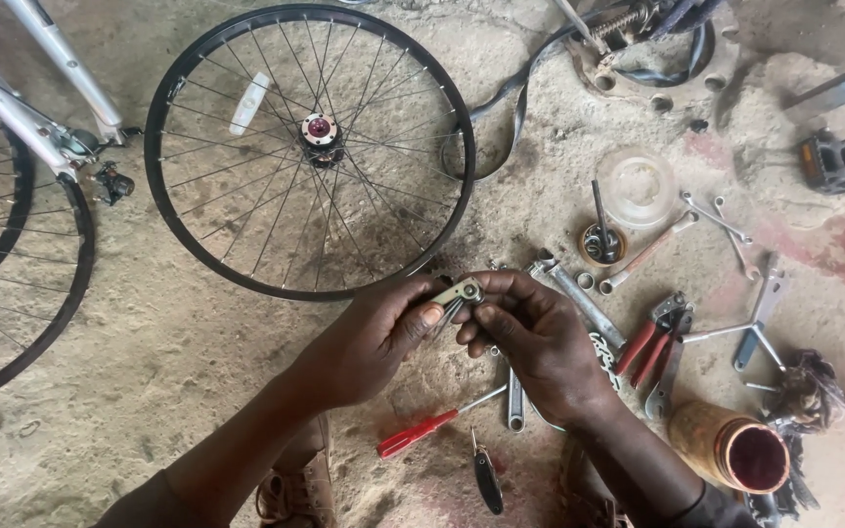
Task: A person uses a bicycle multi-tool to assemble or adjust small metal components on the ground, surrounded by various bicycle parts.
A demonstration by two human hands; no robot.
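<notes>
Left hand (376,337) and right hand (530,337) meet low in frame; fingers of both pinched on small folding silver multi-key tool (458,293), raised off ground, probably for picking a key; black spoked bicycle wheel (310,147) flat beyond; red-handled screwdriver (422,430) below.

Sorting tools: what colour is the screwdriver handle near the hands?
Red, clearest in the head view: screwdriver.

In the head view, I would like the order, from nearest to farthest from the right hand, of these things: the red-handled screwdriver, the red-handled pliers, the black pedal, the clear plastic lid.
Measured from the right hand:
1. Red-handled pliers, just to its right.
2. Red-handled screwdriver, below it, toward the left; nearly as close as the pliers, so these two are hard to separate.
3. Clear plastic lid, above and to the right.
4. Black pedal, far at the upper right.
</notes>
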